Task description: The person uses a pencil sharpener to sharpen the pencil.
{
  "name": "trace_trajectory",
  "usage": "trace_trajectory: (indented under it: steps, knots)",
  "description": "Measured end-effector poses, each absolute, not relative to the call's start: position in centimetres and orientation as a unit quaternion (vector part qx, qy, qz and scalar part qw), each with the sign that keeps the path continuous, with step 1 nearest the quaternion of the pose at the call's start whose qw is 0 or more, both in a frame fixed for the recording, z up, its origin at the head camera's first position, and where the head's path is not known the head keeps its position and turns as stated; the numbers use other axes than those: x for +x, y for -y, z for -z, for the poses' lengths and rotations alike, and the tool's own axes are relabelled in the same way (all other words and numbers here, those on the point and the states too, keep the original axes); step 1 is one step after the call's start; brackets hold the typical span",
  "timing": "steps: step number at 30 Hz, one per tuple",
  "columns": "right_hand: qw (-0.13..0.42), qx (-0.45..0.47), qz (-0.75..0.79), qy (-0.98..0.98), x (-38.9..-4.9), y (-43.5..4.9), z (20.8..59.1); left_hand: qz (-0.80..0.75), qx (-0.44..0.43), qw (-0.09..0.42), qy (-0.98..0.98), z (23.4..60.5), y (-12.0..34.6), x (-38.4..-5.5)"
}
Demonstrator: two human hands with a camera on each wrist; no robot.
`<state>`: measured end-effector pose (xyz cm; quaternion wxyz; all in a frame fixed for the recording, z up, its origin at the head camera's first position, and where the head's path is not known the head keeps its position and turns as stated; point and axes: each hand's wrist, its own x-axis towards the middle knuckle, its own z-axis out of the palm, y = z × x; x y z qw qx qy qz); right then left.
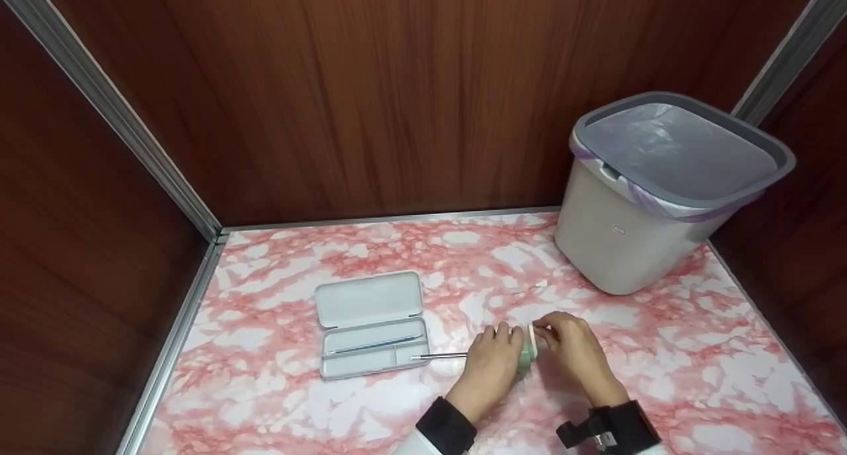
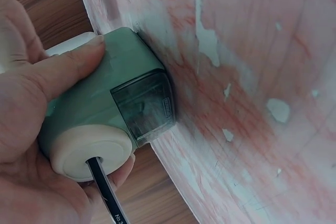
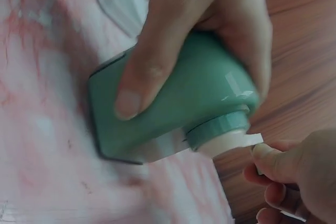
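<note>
A green pencil sharpener [image 2: 94,87] with a cream front ring and a dark see-through shavings drawer [image 2: 144,106] stands on the table. My left hand [image 1: 491,362] grips its body, thumb on one side and fingers round the other. A dark pencil [image 2: 106,192] sticks out of the hole in the ring, pointing left toward the case in the head view. At the opposite end, my right hand [image 1: 576,349] pinches the crank handle [image 3: 253,139] between thumb and fingers. The pencil's inserted end is hidden inside the sharpener.
An open grey pencil case [image 1: 370,303] lies left of my hands, a blue pencil [image 1: 377,344] in its upper compartment. The dark pencil's free end overlaps the case's right edge. A lined waste bin [image 1: 615,237] stands at the back right. Wood panels [image 1: 370,98] enclose the table.
</note>
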<state>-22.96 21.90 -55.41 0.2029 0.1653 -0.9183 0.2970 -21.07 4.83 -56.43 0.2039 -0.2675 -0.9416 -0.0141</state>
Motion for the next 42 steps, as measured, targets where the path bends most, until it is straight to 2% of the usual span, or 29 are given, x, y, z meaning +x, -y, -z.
trace_trajectory:
  steps: [8, 20, 24, 29, 35, 42]
  knots:
    - [0.109, 0.139, -0.285, 0.942, -22.7, -22.2, 57.5, 0.019, -0.266, 0.211, 0.94, 56.6, -4.9, -21.0]
    - [0.029, 0.179, -0.268, 0.946, -20.9, -22.8, 57.2, 0.005, -0.262, 0.218, 0.94, 56.6, -5.0, -21.0]
    - [0.028, 0.175, -0.266, 0.948, -20.8, -22.9, 57.1, 0.007, -0.263, 0.213, 0.941, 56.5, -5.1, -20.8]
    - [0.044, 0.174, -0.251, 0.951, -20.6, -22.8, 57.1, 0.014, -0.268, 0.168, 0.949, 56.0, -5.0, -20.5]
    - [0.04, 0.203, -0.256, 0.944, -20.5, -22.9, 56.6, 0.035, -0.288, 0.123, 0.949, 55.4, -4.3, -20.6]
    - [0.024, 0.201, -0.29, 0.935, -20.2, -22.6, 54.8, 0.128, -0.302, 0.069, 0.942, 54.3, -1.9, -20.5]
